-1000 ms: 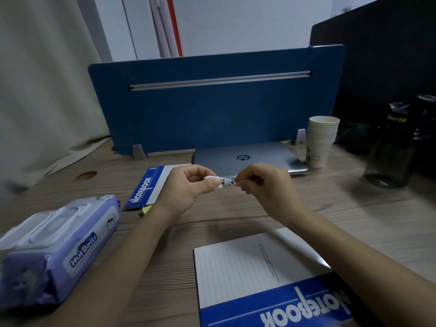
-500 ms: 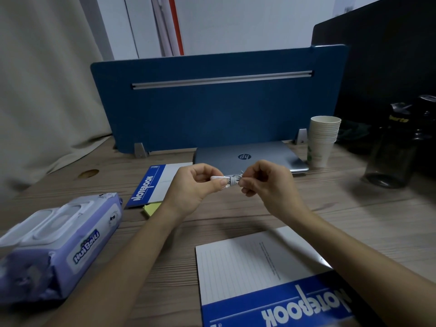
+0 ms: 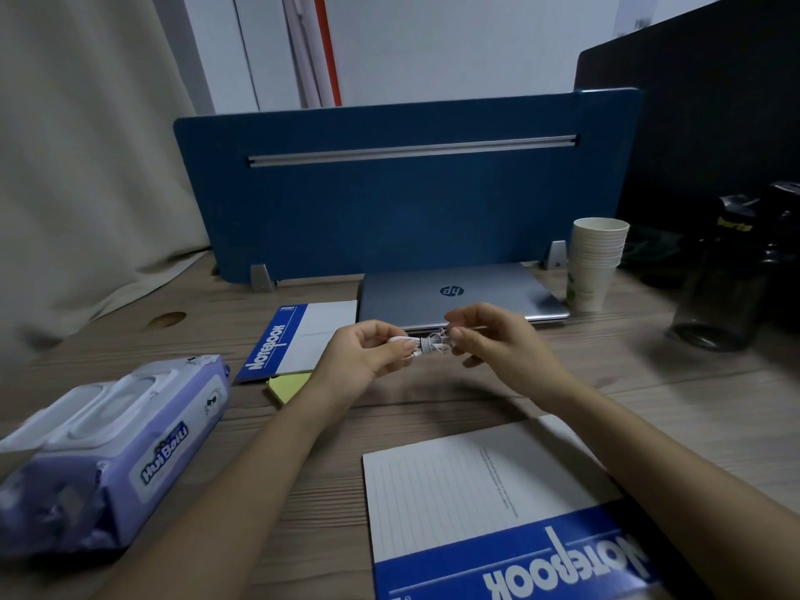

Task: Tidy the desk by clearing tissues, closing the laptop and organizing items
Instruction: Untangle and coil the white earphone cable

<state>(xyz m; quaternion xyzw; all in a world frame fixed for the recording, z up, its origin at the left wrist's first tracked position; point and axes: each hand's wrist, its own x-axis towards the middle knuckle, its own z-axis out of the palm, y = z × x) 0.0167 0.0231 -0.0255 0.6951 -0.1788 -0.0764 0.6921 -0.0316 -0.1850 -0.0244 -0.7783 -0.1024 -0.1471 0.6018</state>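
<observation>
Above the middle of the wooden desk [image 3: 692,409], both my hands hold a small bundle of white cable [image 3: 428,343]. My left hand [image 3: 368,355] pinches its left end between thumb and fingers. My right hand [image 3: 489,339] grips the wound right end, with the other fingers spread. Behind my hands the silver laptop [image 3: 459,292] lies with its lid down. A purple pack of wet wipes [image 3: 117,452] sits at the left. No loose tissues are visible.
A blue-and-white notebook [image 3: 298,335] lies left of the laptop with a yellow sticky pad [image 3: 288,385] at its corner. Another notebook [image 3: 489,513] lies near the front edge. Stacked paper cups [image 3: 595,264] and a dark bottle [image 3: 718,292] stand at the right, before a blue divider [image 3: 389,201].
My right hand has loosened and spread its fingers around the cable bundle and sits slightly further right. My left hand keeps its pinch. The desk items have not moved.
</observation>
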